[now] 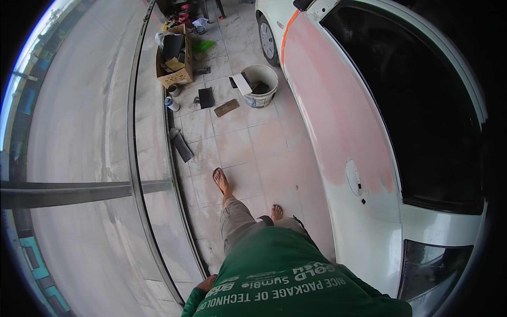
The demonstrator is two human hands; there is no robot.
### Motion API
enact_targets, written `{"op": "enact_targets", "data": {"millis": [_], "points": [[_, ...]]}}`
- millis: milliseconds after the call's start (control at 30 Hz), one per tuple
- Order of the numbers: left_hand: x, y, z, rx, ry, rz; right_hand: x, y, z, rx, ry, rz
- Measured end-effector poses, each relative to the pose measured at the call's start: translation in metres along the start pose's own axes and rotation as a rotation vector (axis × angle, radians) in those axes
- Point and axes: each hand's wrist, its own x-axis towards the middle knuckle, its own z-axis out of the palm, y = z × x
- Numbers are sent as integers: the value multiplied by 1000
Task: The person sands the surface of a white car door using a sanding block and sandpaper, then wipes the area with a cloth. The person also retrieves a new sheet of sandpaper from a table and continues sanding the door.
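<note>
My left hand [207,283] shows only in part, low beside my green shirt, close to the glass partition's bottom rail. Its fingers are mostly hidden, so I cannot tell what, if anything, it holds. My right hand is out of sight behind the shirt on the car's side. On my right stands a white car with a long door [338,105], whose surface carries a broad patch of dull pink coating. Orange tape [285,39] runs along the door's front edge. The door handle area [353,177] lies at the patch's lower end.
A white bucket [260,100] with a board across its rim stands ahead on the tiles. Left of it lie a brown block [226,108], a black sheet [206,98], a spray can [171,103] and a dark strip [182,146]. A filled cardboard box [174,78] sits by the glass partition [136,132].
</note>
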Motion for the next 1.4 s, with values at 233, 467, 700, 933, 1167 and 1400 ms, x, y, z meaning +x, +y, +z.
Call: {"op": "enact_targets", "data": {"millis": [233,467,700,933,1167,1400], "points": [[7,286,-233,126,-100,139,74,-131,-25,191,132,125],[69,413,-408,528,-557,-137,119,-273,-40,453,197,183],[205,438,-648,429,438,-313,152,-416,-188,687,88,200],[267,590,-670,-417,118,-124,272,-377,-375,361,-1,106],[456,858,-690,-659,470,317,396,-396,-606,418,617,299],[617,1257,-564,-460,-6,801,515,-470,-625,833,706,59]]}}
